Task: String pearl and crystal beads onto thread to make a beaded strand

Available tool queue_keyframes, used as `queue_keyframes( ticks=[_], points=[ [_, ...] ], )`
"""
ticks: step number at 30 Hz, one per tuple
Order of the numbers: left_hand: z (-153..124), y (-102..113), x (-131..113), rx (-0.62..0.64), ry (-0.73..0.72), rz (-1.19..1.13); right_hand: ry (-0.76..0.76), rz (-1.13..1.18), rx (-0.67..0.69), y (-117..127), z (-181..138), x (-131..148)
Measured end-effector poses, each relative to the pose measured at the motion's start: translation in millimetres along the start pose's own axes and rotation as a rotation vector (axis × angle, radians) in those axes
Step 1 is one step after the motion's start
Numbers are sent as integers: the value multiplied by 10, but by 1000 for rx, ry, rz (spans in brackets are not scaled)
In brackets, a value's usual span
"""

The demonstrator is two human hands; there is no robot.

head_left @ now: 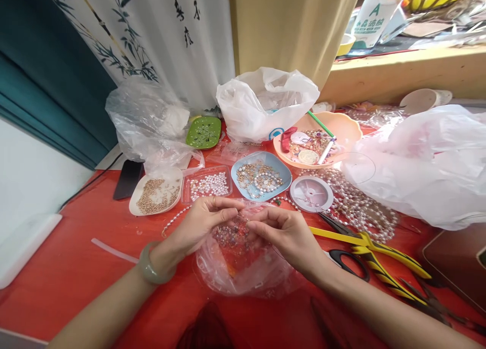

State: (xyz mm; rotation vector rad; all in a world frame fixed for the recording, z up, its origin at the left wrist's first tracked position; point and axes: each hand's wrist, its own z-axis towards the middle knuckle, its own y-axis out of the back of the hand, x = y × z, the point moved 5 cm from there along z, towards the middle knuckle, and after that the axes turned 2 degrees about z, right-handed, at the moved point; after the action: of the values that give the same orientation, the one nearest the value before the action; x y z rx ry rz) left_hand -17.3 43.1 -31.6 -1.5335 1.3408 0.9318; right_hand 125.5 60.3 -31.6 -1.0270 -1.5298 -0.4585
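Note:
My left hand [207, 221] and my right hand [285, 233] face each other over a clear plastic bag [243, 283]. Thumb and fingers are pinched together on both; whatever lies between the fingertips is too small to make out. Small dark and pinkish beads [230, 237] show in the bag's middle. Just beyond the hands are a blue dish [243, 193] of pearl and gold beads, a clear tray [187, 189] of white beads and a cream dish [135, 202] of gold beads. A white spool [311, 193] lies past my right hand.
Yellow-black pliers [364, 242] and black-handled scissors [347, 265] lie right of my right arm. Bead strands [364, 207] pile behind them. A peach bowl [347, 128], a green dish [203, 132], a phone [128, 179] and several plastic bags [433, 161] line the back.

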Motion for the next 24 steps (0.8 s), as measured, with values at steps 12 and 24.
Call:
queue_keyframes(
  ticks=[12, 24],
  points=[
    [-5, 18, -35, -10, -70, 25, 34, -8, 3, -4, -19, 0],
    [8, 11, -36, -30, -67, 6, 13, -16, 3, 1, -8, 12]
  ],
)
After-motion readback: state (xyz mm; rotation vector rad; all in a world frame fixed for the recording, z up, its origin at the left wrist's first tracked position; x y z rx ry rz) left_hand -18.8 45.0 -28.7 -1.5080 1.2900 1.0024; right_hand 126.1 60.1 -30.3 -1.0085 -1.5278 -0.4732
